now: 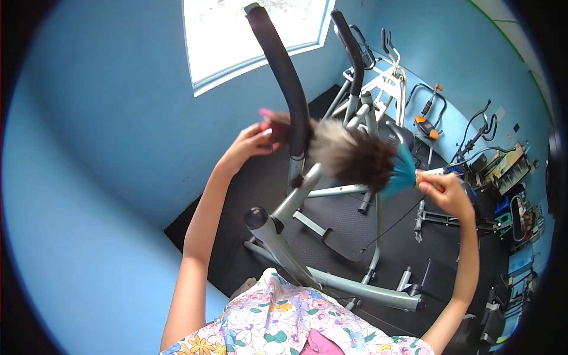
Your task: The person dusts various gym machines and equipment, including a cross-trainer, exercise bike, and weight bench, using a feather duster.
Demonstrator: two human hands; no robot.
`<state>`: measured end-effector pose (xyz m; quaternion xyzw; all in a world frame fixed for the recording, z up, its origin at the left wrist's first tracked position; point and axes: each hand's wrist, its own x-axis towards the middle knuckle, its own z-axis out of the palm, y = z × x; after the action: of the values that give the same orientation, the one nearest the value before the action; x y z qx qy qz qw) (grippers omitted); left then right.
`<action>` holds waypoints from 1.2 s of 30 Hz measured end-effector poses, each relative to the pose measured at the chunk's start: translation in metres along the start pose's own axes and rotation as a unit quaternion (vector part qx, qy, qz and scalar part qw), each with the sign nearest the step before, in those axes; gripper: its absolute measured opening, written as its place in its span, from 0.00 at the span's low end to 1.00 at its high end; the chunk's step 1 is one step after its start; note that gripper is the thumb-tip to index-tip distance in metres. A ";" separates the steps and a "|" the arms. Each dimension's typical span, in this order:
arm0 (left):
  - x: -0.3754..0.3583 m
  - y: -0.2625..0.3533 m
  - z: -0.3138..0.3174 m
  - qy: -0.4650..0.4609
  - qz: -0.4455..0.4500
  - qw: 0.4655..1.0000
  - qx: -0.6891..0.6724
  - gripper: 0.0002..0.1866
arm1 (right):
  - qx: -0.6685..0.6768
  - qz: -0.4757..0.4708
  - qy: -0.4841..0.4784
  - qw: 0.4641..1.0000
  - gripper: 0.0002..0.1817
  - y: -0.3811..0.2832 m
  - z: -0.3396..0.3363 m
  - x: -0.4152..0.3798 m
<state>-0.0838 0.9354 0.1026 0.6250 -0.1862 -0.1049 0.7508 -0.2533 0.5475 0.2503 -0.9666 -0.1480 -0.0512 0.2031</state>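
Note:
My right hand (448, 192) is closed round the handle of a feather duster (358, 157), close to its teal base. The duster's brown and cream feathers stretch leftward and pass behind the upright black grip (287, 77) of an elliptical machine. On the other side of that grip, my left hand (251, 143) has its fingers curled on the duster's brown far end, where pink-red shows at the fingertips. The feathers are slightly blurred. Below the duster stands the machine's grey frame (284, 251), with a black rounded cap on its near post.
A second black grip (350, 50) rises at the back. Blue walls and a bright window (254, 41) border the left and far side. More exercise machines (384, 83) stand behind, and a cluttered shelf (512, 168) is at right. Dark matting (228, 236) covers the floor.

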 end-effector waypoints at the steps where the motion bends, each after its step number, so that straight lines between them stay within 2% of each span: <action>1: -0.008 -0.019 0.000 -0.002 -0.003 1.000 -0.005 0.24 | 0.050 0.039 -0.025 0.998 0.16 0.021 0.012 -0.012; 3: -0.023 -0.047 0.000 -0.040 -0.033 0.998 0.031 0.24 | 0.124 0.097 -0.044 0.986 0.15 0.042 0.038 -0.036; 5: -0.054 -0.041 0.006 -0.028 -0.094 0.995 -0.001 0.25 | 0.129 0.116 -0.071 0.982 0.16 0.044 0.058 -0.056; 7: -0.096 -0.046 0.008 0.012 -0.032 0.996 -0.080 0.32 | 0.120 0.098 -0.072 0.985 0.17 0.050 0.073 -0.078; 9: -0.140 -0.066 0.025 0.132 0.061 0.987 -0.076 0.38 | 0.075 0.098 -0.062 0.990 0.17 0.054 0.077 -0.096; 12: -0.169 -0.088 0.061 0.219 0.060 0.970 -0.085 0.41 | 0.078 0.094 0.009 0.992 0.15 0.085 0.079 -0.125; 15: -0.164 -0.097 0.096 0.243 0.102 0.962 -0.075 0.34 | 0.069 0.083 0.007 0.994 0.16 0.103 0.081 -0.142; 16: -0.159 -0.098 0.105 0.296 0.088 0.951 -0.027 0.30 | 0.079 0.078 -0.010 0.994 0.15 0.093 0.080 -0.139; 17: -0.157 -0.102 0.112 0.304 0.086 0.948 -0.026 0.30 | 0.084 0.086 -0.038 0.992 0.16 0.088 0.080 -0.139; 19: -0.149 -0.114 0.124 0.441 0.105 0.891 -0.012 0.26 | 0.116 0.053 -0.072 0.989 0.17 0.087 0.084 -0.142; 20: -0.143 -0.123 0.125 0.474 0.159 0.866 0.008 0.24 | 0.131 0.050 -0.077 0.987 0.18 0.087 0.089 -0.144; 24: -0.140 -0.114 0.129 0.442 0.155 0.882 -0.046 0.21 | 0.163 0.124 -0.035 0.978 0.16 0.108 0.114 -0.143; 26: -0.141 -0.114 0.129 0.442 0.147 0.885 -0.012 0.23 | 0.155 0.148 -0.005 0.977 0.15 0.130 0.125 -0.149; 27: -0.141 -0.114 0.128 0.441 0.142 0.886 0.020 0.24 | 0.167 0.151 0.007 0.974 0.15 0.136 0.128 -0.150; 29: -0.141 -0.117 0.128 0.452 0.157 0.878 0.002 0.21 | 0.174 0.054 0.013 0.983 0.16 0.133 0.132 -0.150; 31: -0.143 -0.118 0.128 0.486 0.127 0.862 0.064 0.20 | 0.172 0.021 -0.059 0.983 0.17 0.124 0.126 -0.149; 33: -0.140 -0.116 0.132 0.495 0.157 0.850 0.087 0.19 | 0.157 0.050 -0.063 0.984 0.16 0.137 0.128 -0.152; 35: -0.139 -0.114 0.134 0.472 0.158 0.867 -0.002 0.19 | 0.186 0.090 -0.009 0.978 0.16 0.160 0.137 -0.154; 36: -0.139 -0.112 0.136 0.476 0.155 0.866 0.005 0.20 | 0.157 0.104 0.007 0.982 0.16 0.169 0.140 -0.155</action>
<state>-0.2577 0.8451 -0.0072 0.5660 0.0995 0.3239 0.7515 -0.3432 0.4156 0.0340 -0.9323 -0.0513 -0.0121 0.3578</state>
